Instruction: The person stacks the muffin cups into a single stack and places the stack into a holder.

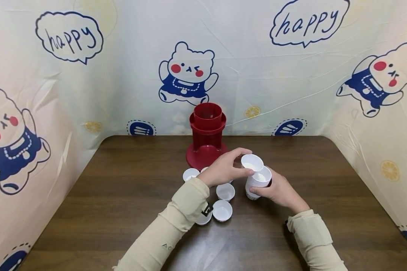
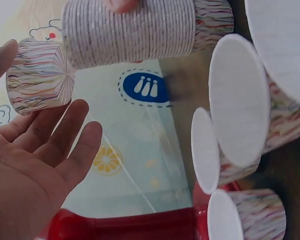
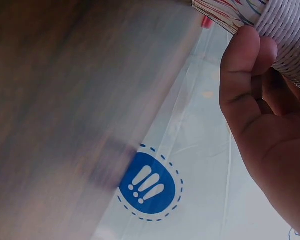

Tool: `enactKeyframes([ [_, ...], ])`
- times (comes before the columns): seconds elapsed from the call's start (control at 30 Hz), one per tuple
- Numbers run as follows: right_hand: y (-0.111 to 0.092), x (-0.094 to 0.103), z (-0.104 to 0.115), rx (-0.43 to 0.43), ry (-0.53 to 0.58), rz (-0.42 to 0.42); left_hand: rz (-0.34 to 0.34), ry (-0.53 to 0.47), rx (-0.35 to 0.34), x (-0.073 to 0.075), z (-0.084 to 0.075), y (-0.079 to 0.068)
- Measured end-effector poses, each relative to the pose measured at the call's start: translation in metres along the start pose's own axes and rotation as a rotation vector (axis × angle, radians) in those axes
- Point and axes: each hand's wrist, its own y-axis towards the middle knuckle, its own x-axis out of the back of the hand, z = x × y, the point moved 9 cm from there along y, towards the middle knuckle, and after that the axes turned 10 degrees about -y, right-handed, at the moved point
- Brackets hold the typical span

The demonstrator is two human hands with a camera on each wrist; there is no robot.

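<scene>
My right hand (image 1: 280,190) grips a stack of nested paper baking cups (image 1: 257,184), white inside with colored streaks outside. Just above the stack's mouth, my left hand (image 1: 227,166) pinches a single paper cup (image 1: 252,162) between thumb and fingers. In the left wrist view that cup (image 2: 40,75) lies apart from or barely touching the stack (image 2: 130,32); I cannot tell which. Several separate cups stand mouth up on the table left of the stack, among them one cup (image 1: 222,210) in front and another cup (image 1: 225,192) behind it. My left forearm partly hides others.
A red plastic stand (image 1: 207,130) with a round base and a cylindrical top stands at the back of the brown wooden table (image 1: 129,180). Printed cloth (image 1: 244,75) hangs behind the table and along both sides.
</scene>
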Motion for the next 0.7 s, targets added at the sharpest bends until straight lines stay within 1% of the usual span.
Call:
enactKeyframes([
  [0.1, 0.000, -0.001, -0.001, -0.005, -0.002, 0.000, 0.014, -0.011, 0.004, -0.005, -0.001, 0.002],
  [0.2, 0.000, -0.001, -0.001, -0.013, -0.006, 0.001, 0.023, -0.001, 0.003, -0.010, -0.004, 0.005],
  [0.33, -0.001, 0.000, -0.001, -0.013, -0.016, 0.003, 0.027, 0.020, 0.002, -0.014, -0.007, 0.007],
  [0.47, -0.001, 0.000, 0.001, -0.004, -0.018, 0.003, 0.030, 0.014, 0.009, -0.019, -0.008, 0.009],
  [0.6, -0.002, 0.000, 0.002, -0.008, -0.014, 0.006, 0.047, -0.012, 0.010, -0.026, -0.006, 0.010],
  [0.7, -0.003, 0.000, 0.002, -0.012, -0.022, 0.006, 0.060, 0.006, 0.016, -0.031, -0.003, 0.009],
])
